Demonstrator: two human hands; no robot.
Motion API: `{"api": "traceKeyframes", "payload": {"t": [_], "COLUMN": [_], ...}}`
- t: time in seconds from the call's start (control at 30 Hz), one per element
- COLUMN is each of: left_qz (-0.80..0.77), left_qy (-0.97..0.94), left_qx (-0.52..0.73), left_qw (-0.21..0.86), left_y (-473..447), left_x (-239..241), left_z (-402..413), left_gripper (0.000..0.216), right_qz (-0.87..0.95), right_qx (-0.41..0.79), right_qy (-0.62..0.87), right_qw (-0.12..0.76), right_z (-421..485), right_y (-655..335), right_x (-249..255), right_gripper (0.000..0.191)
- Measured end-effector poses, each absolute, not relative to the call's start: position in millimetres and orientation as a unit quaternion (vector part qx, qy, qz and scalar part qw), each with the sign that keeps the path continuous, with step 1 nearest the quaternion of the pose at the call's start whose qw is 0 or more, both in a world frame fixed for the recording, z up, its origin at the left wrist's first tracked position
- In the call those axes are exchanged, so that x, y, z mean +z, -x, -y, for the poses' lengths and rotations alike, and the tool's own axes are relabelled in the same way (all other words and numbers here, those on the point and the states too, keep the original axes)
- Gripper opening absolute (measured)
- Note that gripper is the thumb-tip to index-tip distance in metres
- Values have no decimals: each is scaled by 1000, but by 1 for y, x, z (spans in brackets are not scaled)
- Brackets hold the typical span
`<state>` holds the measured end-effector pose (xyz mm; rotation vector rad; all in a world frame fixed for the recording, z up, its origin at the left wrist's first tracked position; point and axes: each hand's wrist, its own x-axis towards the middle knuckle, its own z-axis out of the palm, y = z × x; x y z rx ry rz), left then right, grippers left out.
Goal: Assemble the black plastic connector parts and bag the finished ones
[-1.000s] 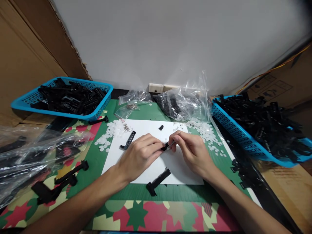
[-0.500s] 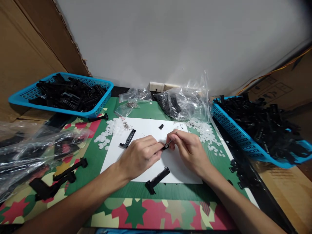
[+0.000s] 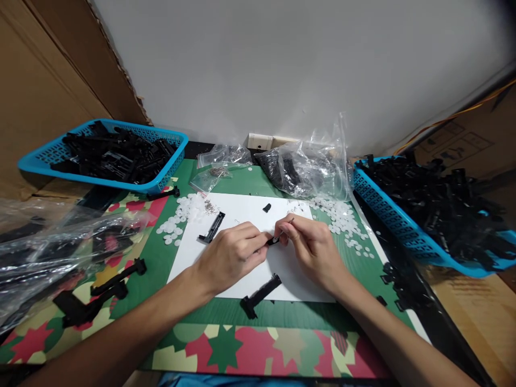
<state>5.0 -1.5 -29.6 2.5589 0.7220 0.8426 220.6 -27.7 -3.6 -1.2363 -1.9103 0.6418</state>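
Note:
My left hand (image 3: pixel 231 255) pinches a small black plastic piece (image 3: pixel 273 241) over the white sheet (image 3: pixel 292 271). My right hand (image 3: pixel 312 248) meets it from the right, its fingertips closed on a thin metal tool or pin (image 3: pixel 287 224) that touches the same piece. A long black clip (image 3: pixel 260 296) lies on the sheet's near edge below my hands. Another black clip (image 3: pixel 213 228) lies left of my left hand. A small black piece (image 3: pixel 266 207) sits near the sheet's far edge.
Blue baskets of black parts stand at far left (image 3: pixel 167 180) and at right (image 3: pixel 387 215). White discs lie scattered on both sides (image 3: pixel 175 223) (image 3: pixel 342 220). Clear bags (image 3: pixel 310 166) sit at the back, a crumpled bag (image 3: pixel 60 247) at left, loose black parts (image 3: pixel 100 293) beside it.
Both hands have stayed together on the small piece, shifting only slightly. The view has tilted a little.

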Motion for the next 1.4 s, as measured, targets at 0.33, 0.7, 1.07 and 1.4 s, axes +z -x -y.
{"api": "traceKeyframes", "payload": {"t": [0.33,0.7,1.07,1.4], "left_qz": [-271,-279,-381,-373], "left_qy": [-893,-869,-746,-774], "left_qx": [307,354,477,425], "left_qw": [189,205,265,284], "left_y": [-5,-4,-6,-16], "left_x": [-25,-33,-30,-33], "left_z": [-2,-2,-5,1], "left_gripper": [10,22,22,24], "right_qz": [770,692,727,548], "right_qx": [213,197,234,-175], "right_qy": [456,478,492,625], "right_qw": [392,503,419,527], "right_z": [28,33,13,20], "right_y": [-221,-227,-248,-340], "right_x": [-8,-1,-9,31], "right_gripper": [30,34,25,27]}}
